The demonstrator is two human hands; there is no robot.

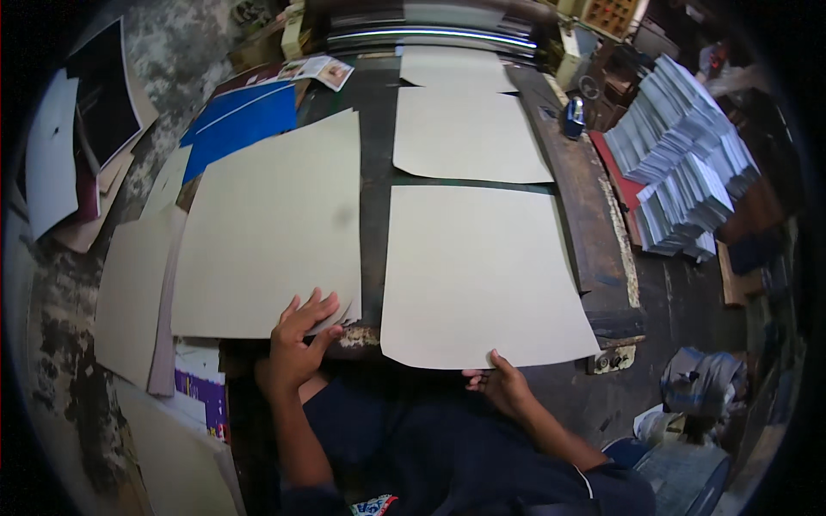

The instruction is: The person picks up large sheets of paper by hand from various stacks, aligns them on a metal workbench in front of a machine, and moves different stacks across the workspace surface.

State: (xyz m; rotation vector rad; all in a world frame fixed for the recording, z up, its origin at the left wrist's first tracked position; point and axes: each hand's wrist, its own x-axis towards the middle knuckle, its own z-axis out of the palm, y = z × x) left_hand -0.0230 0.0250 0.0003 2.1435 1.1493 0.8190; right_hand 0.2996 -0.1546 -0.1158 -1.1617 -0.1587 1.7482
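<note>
My right hand (506,387) pinches the near edge of a cream sheet of card (482,279), thumb on top and fingers underneath. This sheet lies on the dark machine bed, its near edge sticking out over the front. To its left rests a stack of large cream card sheets (271,228). My left hand (301,335) is at the stack's near right corner, fingers spread over the top sheet and thumb by the edge. Several sheet edges are slightly parted and curled at that corner. Two more cream sheets, a middle one (469,133) and a far one (452,69), lie in line beyond.
A metal roller (430,36) spans the far end of the bed (374,155). Blue sheets (245,125) lie behind the stack. On the right stand piles of white paper blocks (680,129) and a blue tape measure (573,117). More card (133,292) leans at left.
</note>
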